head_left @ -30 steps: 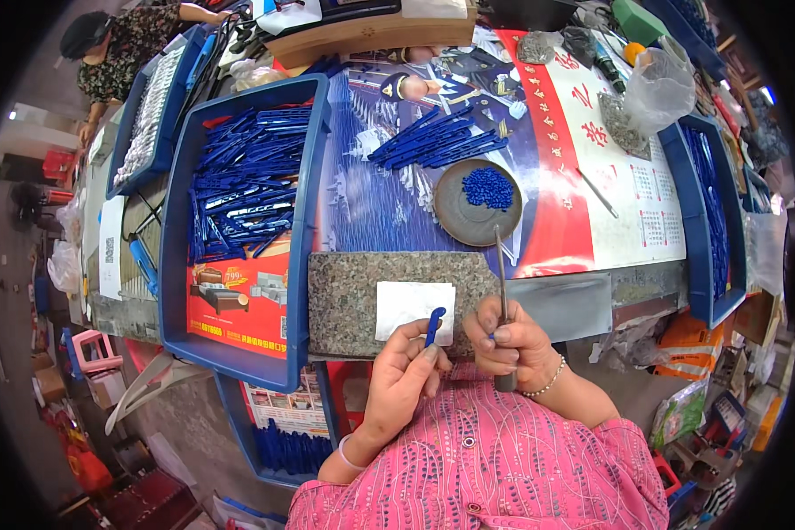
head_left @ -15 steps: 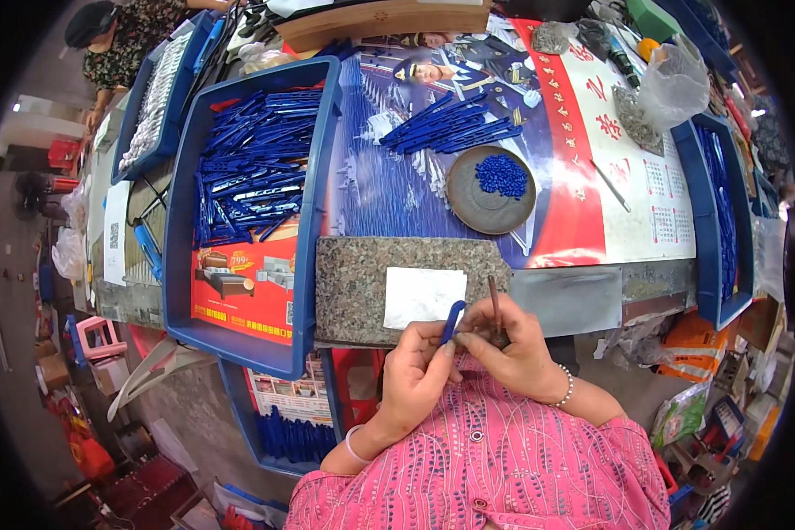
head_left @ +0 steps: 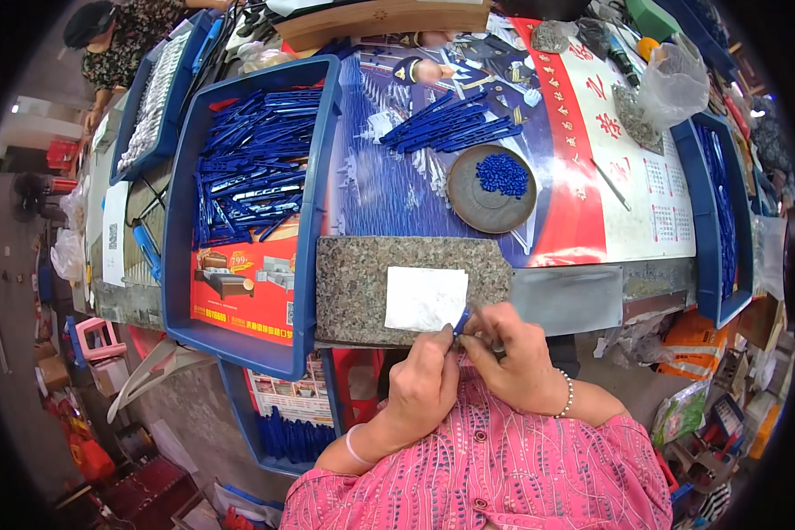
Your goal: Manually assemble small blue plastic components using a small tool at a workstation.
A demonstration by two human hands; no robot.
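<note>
Both hands meet at the near edge of a speckled stone slab (head_left: 358, 287), just below a white paper (head_left: 424, 296). My left hand (head_left: 422, 380) is closed, its thumb and fingers pinching a small blue plastic piece (head_left: 460, 324). Much of that piece is hidden by the fingers. Pressed close against it, my right hand (head_left: 517, 358) is closed around a thin brown stick-like tool (head_left: 479, 320), which is smeared by motion. Beyond the slab, a round grey dish (head_left: 468, 208) holds a heap of small blue beads (head_left: 502, 175).
Left of the slab stands a blue tray (head_left: 175, 274) with many long blue plastic pieces (head_left: 256, 168). More blue strips (head_left: 450, 124) lie on the poster-covered table. Another blue bin (head_left: 733, 305) is at the right. A person (head_left: 137, 44) is at the far left.
The brown tool has tipped down from upright toward the blue piece. My hands have drawn closer together, and less of the blue piece shows.
</note>
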